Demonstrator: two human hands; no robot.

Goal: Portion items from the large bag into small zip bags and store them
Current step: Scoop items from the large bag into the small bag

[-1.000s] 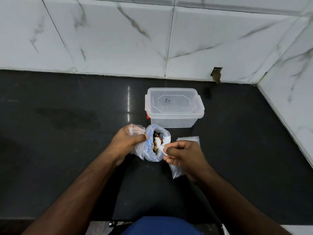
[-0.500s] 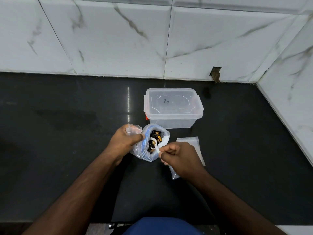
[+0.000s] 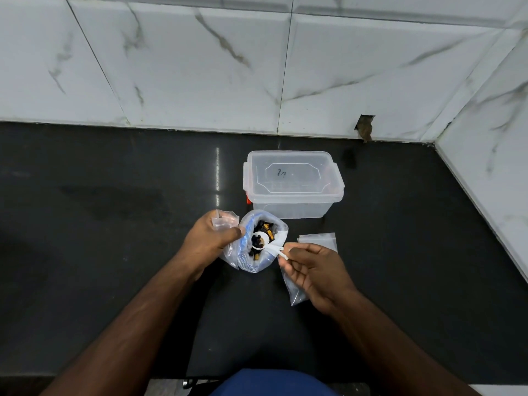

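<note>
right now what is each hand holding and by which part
Left hand grips the big bag by its rim, plus a small zip bag. Right hand pinches the white scoop by its handle end.

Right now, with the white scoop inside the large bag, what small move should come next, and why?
Probably lift the white plastic scoop, held by the right hand, toward the small clear zip bag the left hand grips beside the large clear bag; it already holds dark pieces.
</note>
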